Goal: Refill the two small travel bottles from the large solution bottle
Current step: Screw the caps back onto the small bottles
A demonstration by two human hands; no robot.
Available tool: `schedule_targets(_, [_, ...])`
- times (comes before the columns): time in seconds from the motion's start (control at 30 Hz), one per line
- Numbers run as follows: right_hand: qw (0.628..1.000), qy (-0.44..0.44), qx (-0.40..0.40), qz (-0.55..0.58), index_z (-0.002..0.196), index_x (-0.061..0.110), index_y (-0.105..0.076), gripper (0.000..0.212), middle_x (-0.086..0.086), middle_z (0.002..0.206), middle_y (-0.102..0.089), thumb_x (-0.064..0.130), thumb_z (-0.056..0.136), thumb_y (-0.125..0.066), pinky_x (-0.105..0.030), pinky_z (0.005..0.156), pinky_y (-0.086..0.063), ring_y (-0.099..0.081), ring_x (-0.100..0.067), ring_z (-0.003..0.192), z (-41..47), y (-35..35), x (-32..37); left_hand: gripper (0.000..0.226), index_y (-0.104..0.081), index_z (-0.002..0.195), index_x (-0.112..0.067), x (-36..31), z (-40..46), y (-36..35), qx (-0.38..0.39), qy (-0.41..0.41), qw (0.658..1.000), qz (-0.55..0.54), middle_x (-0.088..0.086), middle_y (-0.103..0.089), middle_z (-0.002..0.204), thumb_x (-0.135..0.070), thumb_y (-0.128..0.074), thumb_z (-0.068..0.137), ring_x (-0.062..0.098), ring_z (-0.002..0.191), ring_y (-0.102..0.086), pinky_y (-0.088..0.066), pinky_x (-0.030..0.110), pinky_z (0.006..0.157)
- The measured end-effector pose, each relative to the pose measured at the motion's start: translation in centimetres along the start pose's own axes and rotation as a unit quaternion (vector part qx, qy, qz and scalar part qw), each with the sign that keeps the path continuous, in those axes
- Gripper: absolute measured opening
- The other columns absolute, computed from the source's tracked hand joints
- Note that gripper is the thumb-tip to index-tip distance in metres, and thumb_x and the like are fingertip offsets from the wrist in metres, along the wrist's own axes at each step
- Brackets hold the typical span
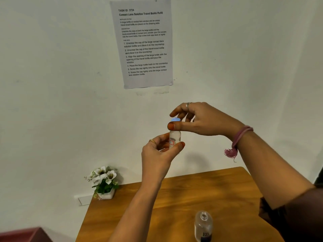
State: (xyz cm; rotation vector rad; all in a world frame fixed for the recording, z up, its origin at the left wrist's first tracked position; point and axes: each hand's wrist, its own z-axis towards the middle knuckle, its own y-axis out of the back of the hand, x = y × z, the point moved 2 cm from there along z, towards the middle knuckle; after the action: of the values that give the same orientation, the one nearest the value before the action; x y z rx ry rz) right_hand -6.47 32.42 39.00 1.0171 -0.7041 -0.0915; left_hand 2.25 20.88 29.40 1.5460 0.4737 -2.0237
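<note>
A small travel bottle (174, 137) is held upright in the air, in front of the white wall and well above the wooden table (174, 203). It is a short, translucent, milky-white bottle with rounded shoulders and a small label edged in red on its side; a pale blue cap (175, 119) sits on its top. The left hand (158, 151) has its grip grasping the bottle's body, thumb across the front over the label and fingers curled behind. The right hand (201, 119) reaches in from the right, its grip pinching the blue cap between the thumb in front and the fingers behind, the other fingers arched above. On the table, near the lower edge of the view, stands the large solution bottle (203, 226): clear, upright, with an open neck and a dark label low on its side, well apart from the raised hands. At the table's far left corner sits a small white pot of white flowers (104, 180). A printed task sheet (143, 42) is stuck to the wall above.
</note>
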Motion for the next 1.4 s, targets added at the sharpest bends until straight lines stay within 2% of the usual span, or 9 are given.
schedule_targets(0.17, [0.99,0.044,-0.011,0.132,0.12,0.033,-0.06,0.036,0.016,0.115,-0.066,0.031,0.085,-0.065,-0.028,0.096,-0.045,-0.059,0.002,0.108,-0.9,-0.9,-0.5,0.043,-0.068,0.111,-0.017,0.2,0.1,0.0,-0.001,0.002,1.0,-0.008,-0.001,-0.073,0.098,-0.024,-0.082,0.071,0.012,0.09,-0.068,-0.054,0.021,0.076])
schedule_targets(0.37, [0.984,-0.013,-0.123,0.13,0.102,0.029,-0.065,0.041,0.012,0.094,-0.067,0.046,0.066,-0.078,-0.008,0.073,-0.039,-0.061,0.002,0.093,-0.4,-2.5,-0.9,0.042,-0.069,0.11,-0.018,0.4,0.1,0.0,-0.004,-0.001,1.0,0.001,-0.002,-0.073,0.098,-0.026,-0.082,0.071,0.012,0.091,-0.068,-0.053,0.019,0.072])
schedule_targets(0.5, [0.968,-0.001,-0.03,0.248,0.126,0.025,-0.054,0.056,0.011,0.12,-0.064,0.044,0.074,-0.066,-0.021,0.092,-0.048,-0.059,-0.003,0.111,-0.9,-1.8,-1.6,0.044,-0.068,0.111,-0.019,0.4,0.3,0.2,-0.006,-0.006,1.0,0.0,-0.004,-0.073,0.097,-0.027,-0.082,0.07,0.009,0.088,-0.068,-0.051,0.013,0.068])
schedule_targets(0.6, [0.96,0.019,-0.042,0.276,0.117,0.019,-0.062,0.036,0.004,0.11,-0.07,0.019,0.082,-0.068,-0.022,0.089,-0.052,-0.065,-0.006,0.103,-1.1,-1.6,-2.0,0.044,-0.069,0.111,-0.018,0.5,0.4,0.2,-0.005,-0.007,1.0,0.0,-0.003,-0.073,0.098,-0.026,-0.082,0.07,0.011,0.089,-0.068,-0.051,0.015,0.07])
schedule_targets(0.7, [0.964,-0.003,-0.098,0.247,0.106,0.025,-0.065,0.039,0.006,0.086,-0.07,0.034,0.069,-0.076,-0.018,0.075,-0.051,-0.066,-0.003,0.082,-0.6,-2.1,-2.2,0.044,-0.068,0.112,-0.017,0.8,0.4,0.1,-0.003,0.0,1.0,-0.004,-0.001,-0.073,0.099,-0.025,-0.082,0.07,0.014,0.092,-0.068,-0.053,0.02,0.075])
schedule_targets(0.87, [0.956,-0.001,-0.031,0.293,0.125,0.026,-0.054,0.052,0.01,0.112,-0.067,0.034,0.075,-0.068,-0.019,0.087,-0.052,-0.064,-0.003,0.102,-0.6,-2.4,-2.5,0.045,-0.068,0.112,-0.016,0.9,0.5,-0.1,-0.007,-0.001,1.0,-0.007,-0.001,-0.072,0.1,-0.025,-0.082,0.07,0.012,0.09,-0.068,-0.052,0.016,0.072])
schedule_targets(1.07, [0.964,-0.021,-0.097,0.247,0.11,0.027,-0.063,0.048,0.006,0.088,-0.064,0.037,0.066,-0.078,-0.017,0.074,-0.052,-0.062,0.0,0.078,-0.2,-3.0,-2.3,0.045,-0.069,0.111,-0.018,1.0,0.5,-0.4,-0.007,0.003,1.0,-0.003,-0.003,-0.072,0.099,-0.027,-0.082,0.069,0.012,0.093,-0.067,-0.055,0.023,0.077])
schedule_targets(1.2, [0.95,-0.008,-0.023,0.313,0.129,0.025,-0.051,0.057,0.007,0.12,-0.063,0.033,0.075,-0.069,-0.023,0.09,-0.051,-0.062,-0.007,0.108,-0.6,-3.0,-2.6,0.044,-0.068,0.111,-0.017,0.9,0.5,-0.3,-0.005,0.003,1.0,-0.01,-0.002,-0.072,0.099,-0.024,-0.082,0.07,0.01,0.09,-0.068,-0.055,0.019,0.076])
schedule_targets(1.4, [0.947,-0.006,-0.069,0.315,0.115,0.021,-0.061,0.041,0.002,0.1,-0.074,0.016,0.077,-0.074,-0.027,0.09,-0.051,-0.068,-0.009,0.097,-0.3,-3.6,-2.5,0.042,-0.069,0.113,-0.017,1.1,0.5,-0.1,-0.004,0.004,1.0,-0.007,-0.003,-0.073,0.099,-0.024,-0.081,0.072,0.011,0.092,-0.068,-0.054,0.02,0.077])
